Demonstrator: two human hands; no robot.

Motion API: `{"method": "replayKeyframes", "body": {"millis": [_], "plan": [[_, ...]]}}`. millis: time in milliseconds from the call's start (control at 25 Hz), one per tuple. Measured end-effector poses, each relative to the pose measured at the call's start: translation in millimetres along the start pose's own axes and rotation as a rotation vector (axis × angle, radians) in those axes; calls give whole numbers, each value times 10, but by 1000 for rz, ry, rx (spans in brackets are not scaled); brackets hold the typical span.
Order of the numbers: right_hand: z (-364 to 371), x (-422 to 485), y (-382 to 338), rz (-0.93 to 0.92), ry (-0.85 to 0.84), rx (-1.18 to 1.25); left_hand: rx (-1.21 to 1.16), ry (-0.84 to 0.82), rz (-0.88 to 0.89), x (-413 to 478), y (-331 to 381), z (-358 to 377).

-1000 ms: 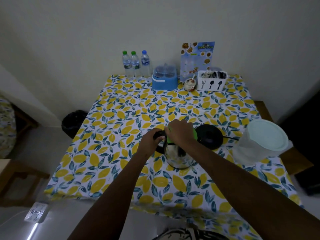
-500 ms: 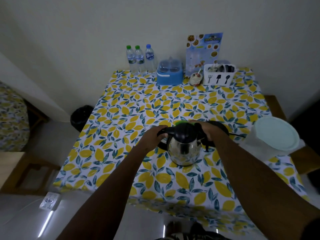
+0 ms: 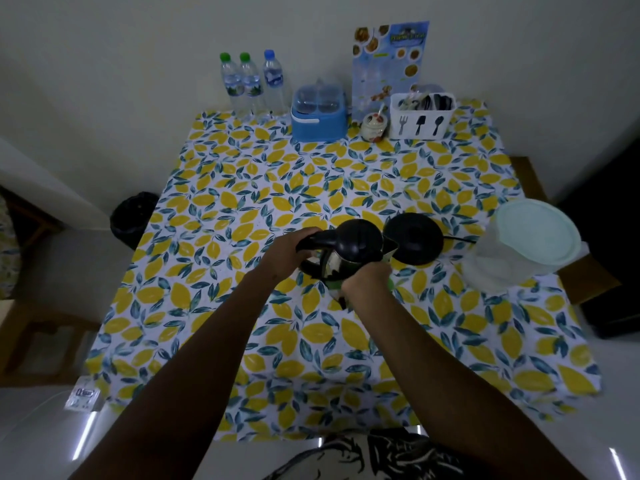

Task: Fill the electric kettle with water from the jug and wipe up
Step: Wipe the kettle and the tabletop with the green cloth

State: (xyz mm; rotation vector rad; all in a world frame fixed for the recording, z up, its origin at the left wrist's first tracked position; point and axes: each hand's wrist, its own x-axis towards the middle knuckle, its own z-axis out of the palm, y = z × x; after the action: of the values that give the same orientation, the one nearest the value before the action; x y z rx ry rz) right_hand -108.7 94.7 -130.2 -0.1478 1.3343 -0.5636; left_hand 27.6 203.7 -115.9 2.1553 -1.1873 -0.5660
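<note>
- Fingers of the left hand (image 3: pixel 289 252) wrap the black handle of the electric kettle (image 3: pixel 349 254), clamped around it; the right hand (image 3: pixel 367 284) presses a green cloth (image 3: pixel 389 284) against the kettle's near side, fingers curled onto it.
- Half a second ago that right hand sat at the spout side; a second ago it covered the lid. Now it works low on the steel body — a sign, by this reading, that wiping the kettle is under way.
- Black power base (image 3: pixel 414 239) stands bare just right of the kettle, which is off it.
- Farther right, the jug (image 3: pixel 519 251) sits lidded at the table's edge, well apart from both hands.
- Lemon-print tablecloth (image 3: pixel 242 209) covers the table; a dim room, plain wall (image 3: pixel 138 64) behind.
</note>
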Motion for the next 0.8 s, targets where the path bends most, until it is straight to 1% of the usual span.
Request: {"method": "replayKeyframes", "body": {"millis": [40,80,120,200,240,280,360,400,440,520,600,640,680,800], "plan": [[-9,5,-12,28,54,22,-4,-4,-12,7,-23,-11],[-35,7,-32,114,61,101,-17,-7,-24,10,-38,-21],[-48,-22,-91,149,41,50,-33,-11,-32,14,-48,-17],[8,-73,-170,292,-66,96,-48,-2,-17,-5,-45,1],[42,-85,-183,362,-70,112,-50,13,5,-15,-41,10],[60,-82,-193,406,-34,115,-51,25,30,-25,-38,22],[37,-14,-202,444,62,118,-46,34,47,-41,-27,45],[-2,28,-181,416,61,96,-44,41,47,-52,-25,52],[-40,85,-149,405,16,53,-46,53,54,-68,-18,60],[-147,178,-54,294,-67,-54,-49,79,44,-97,7,108],[-269,215,27,188,-99,-82,-20,143,-8,-127,28,203],[-325,209,34,108,-104,-106,-11,190,-37,-141,39,258],[-384,219,29,-4,-98,-163,-15,233,-55,-152,48,306],[-532,264,-25,-436,-58,-555,-17,319,-55,-165,76,380]]}}
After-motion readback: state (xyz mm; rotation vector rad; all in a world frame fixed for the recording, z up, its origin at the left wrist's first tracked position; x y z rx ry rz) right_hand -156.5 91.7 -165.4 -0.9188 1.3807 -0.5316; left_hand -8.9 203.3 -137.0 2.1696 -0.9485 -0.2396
